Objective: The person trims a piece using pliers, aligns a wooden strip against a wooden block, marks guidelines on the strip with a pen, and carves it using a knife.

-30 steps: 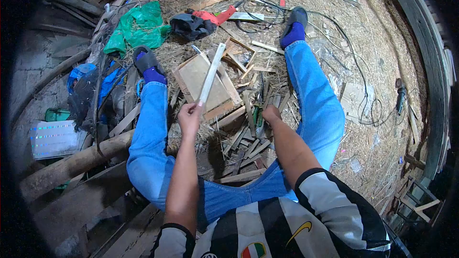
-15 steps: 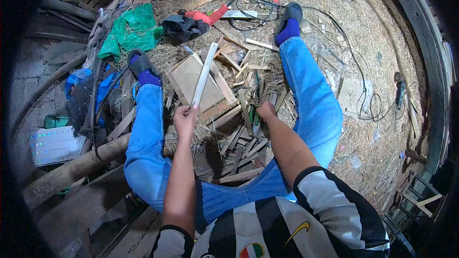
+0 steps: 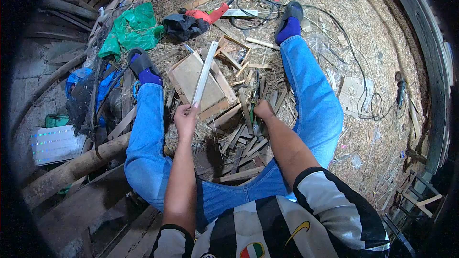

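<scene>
My left hand [image 3: 184, 117] is closed on the lower end of a long, pale flat strip [image 3: 204, 74]. The strip slants up and away, over a wooden box-like piece [image 3: 193, 83] on the ground. Between my legs, my right hand [image 3: 264, 110] is curled closed above a heap of wood scraps [image 3: 244, 148]. A thin green piece [image 3: 252, 112] shows beside its fingers, but whether they grip it or anything else is hidden.
A red power tool [image 3: 208, 14] lies ahead beside a dark cloth [image 3: 184, 26]. Green plastic [image 3: 134, 31] is at the left. A black cable [image 3: 334, 24] runs along the right, near an angle grinder [image 3: 400, 91]. A log [image 3: 81, 169] lies by my left leg.
My right hand has shifted slightly to the left and turned a little over the scraps. My left hand and the pale strip have barely moved.
</scene>
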A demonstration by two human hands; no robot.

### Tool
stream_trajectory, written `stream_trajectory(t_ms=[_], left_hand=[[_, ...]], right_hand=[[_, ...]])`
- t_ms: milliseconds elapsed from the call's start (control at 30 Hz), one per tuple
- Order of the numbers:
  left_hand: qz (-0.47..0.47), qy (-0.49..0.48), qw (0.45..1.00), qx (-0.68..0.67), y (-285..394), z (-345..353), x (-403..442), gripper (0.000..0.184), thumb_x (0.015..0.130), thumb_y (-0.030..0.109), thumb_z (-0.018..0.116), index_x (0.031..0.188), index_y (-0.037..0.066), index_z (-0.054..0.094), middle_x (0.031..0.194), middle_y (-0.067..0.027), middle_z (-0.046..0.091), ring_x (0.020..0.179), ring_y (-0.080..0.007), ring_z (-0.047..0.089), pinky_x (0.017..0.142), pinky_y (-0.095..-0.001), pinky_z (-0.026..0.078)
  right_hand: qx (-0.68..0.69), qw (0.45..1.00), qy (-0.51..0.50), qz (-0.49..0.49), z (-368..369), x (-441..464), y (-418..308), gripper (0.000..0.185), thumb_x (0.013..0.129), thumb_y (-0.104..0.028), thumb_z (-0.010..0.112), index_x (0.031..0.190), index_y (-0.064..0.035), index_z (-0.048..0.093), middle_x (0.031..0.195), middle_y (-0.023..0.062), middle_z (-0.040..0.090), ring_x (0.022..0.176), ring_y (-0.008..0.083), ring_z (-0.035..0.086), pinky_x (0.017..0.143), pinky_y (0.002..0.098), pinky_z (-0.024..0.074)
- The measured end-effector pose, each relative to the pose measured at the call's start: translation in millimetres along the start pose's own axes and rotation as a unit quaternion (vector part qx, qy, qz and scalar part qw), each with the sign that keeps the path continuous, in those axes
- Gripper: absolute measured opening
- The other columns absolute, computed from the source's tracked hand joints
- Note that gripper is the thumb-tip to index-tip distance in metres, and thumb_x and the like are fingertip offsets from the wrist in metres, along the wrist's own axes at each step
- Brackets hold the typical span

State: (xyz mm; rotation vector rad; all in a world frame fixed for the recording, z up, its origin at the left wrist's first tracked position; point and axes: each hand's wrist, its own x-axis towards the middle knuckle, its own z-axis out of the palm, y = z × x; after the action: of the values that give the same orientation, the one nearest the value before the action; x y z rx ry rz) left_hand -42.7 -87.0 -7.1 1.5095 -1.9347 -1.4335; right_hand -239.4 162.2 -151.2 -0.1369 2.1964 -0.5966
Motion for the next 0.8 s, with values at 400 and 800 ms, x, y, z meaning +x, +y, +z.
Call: stream_trajectory(t_ms=[400, 800], left_hand=[[0.013, 0.004, 1.000, -0.027, -15, 5, 6, 0.038, 0.087, 0.027, 0.085, 0.101, -0.003, 0.065, 0.077, -0.0016, 0.061, 0.062, -0.0079, 0.053, 0.050, -0.0255, 0.043], [0.035, 0.021, 0.999, 0.012, 3, 4, -3, 0.044, 0.084, 0.031, 0.086, 0.102, -0.005, 0.066, 0.075, -0.0042, 0.065, 0.062, -0.0111, 0.059, 0.055, -0.0277, 0.047]], right_hand=[[-0.017, 0.999, 0.004, -0.043, 53, -33, -11, 0.034, 0.081, -0.018, 0.069, 0.105, 0.0063, 0.069, 0.106, 0.0330, 0.070, 0.103, 0.0459, 0.069, 0.092, 0.0501, 0.0562], [-0.011, 0.999, -0.031, -0.029, 32, -30, -18, 0.040, 0.080, -0.026, 0.070, 0.108, 0.0017, 0.070, 0.107, 0.0270, 0.072, 0.105, 0.0421, 0.070, 0.092, 0.0460, 0.0553]])
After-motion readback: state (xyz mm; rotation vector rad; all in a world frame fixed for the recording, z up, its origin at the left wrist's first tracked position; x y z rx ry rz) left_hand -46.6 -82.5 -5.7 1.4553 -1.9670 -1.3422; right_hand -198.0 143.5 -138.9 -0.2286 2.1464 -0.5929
